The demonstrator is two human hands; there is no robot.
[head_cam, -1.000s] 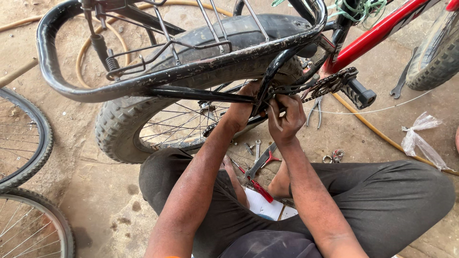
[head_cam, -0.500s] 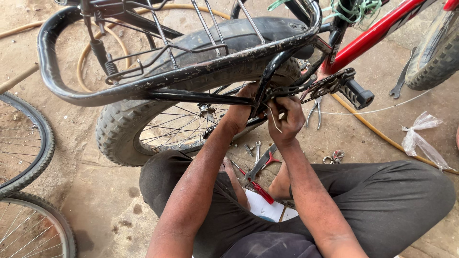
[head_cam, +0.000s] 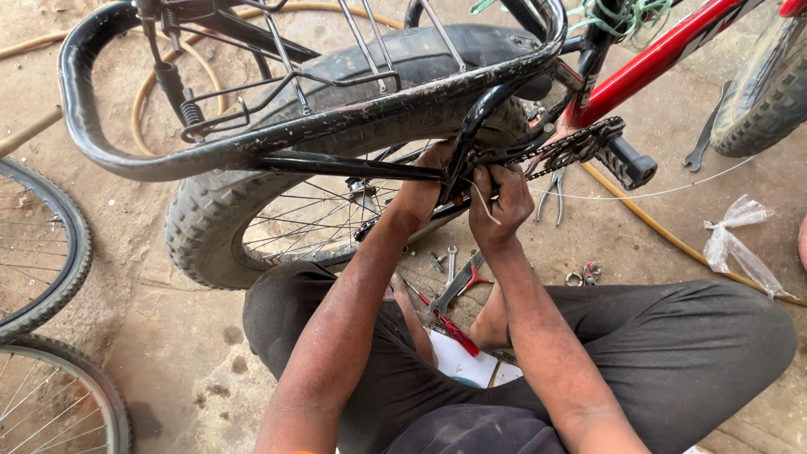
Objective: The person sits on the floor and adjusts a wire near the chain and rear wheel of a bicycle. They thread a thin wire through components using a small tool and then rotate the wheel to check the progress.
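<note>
Bicycle rear end, under repair on bare ground

Bicycle (head_cam: 471,92), red frame with a black rear carrier, stands just ahead of a seated person; its knobby rear wheel (head_cam: 210,227) sits beneath the carrier.

Left margin: two loose wheels (head_cam: 50,252) lying on the floor (head_cam: 168,336), well apart from the hands.

Centre, left hand (head_cam: 429,181): closed around the black stay just beside the wheel, fingers wrapped behind the tube and hidden. Over the last second it has kept the same grip; only the camera has drifted slightly.

Centre, right hand (head_cam: 500,206): fingertips pinched on a thin pale wire (head_cam: 486,202) close under the chain (head_cam: 555,155). A second ago the hand sat a little higher against the frame; it has since eased down, and the wire now shows as a short curl across the knuckles. Whether the wire runs on into the long strand trailing rightward is unclear. The change is small: the grip persists, the work looks mid-step rather than finished.

Below the hands: spanners and red-handled pliers (head_cam: 458,290) on the floor between the person's knees.

Right: black pedal (head_cam: 626,164), then a crumpled clear plastic bag (head_cam: 740,240), untouched.
</note>
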